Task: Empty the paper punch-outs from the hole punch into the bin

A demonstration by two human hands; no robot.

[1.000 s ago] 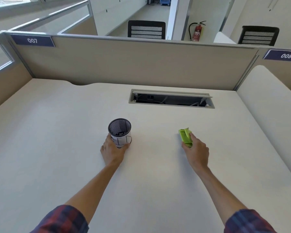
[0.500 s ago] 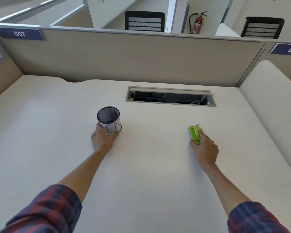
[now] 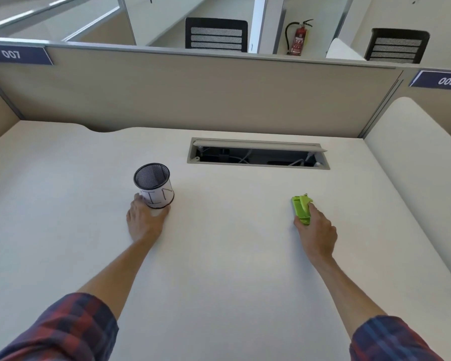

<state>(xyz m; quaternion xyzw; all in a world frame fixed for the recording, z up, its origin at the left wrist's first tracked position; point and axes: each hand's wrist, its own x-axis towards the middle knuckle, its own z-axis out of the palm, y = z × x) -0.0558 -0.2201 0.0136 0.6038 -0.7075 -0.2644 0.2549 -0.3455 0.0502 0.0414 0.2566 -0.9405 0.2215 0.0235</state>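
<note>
Hole punch [image 3: 301, 210] under right hand [image 3: 316, 233]

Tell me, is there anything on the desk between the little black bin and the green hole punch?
No. In the head view, only bare desk lies between the bin and the hole punch.
</note>
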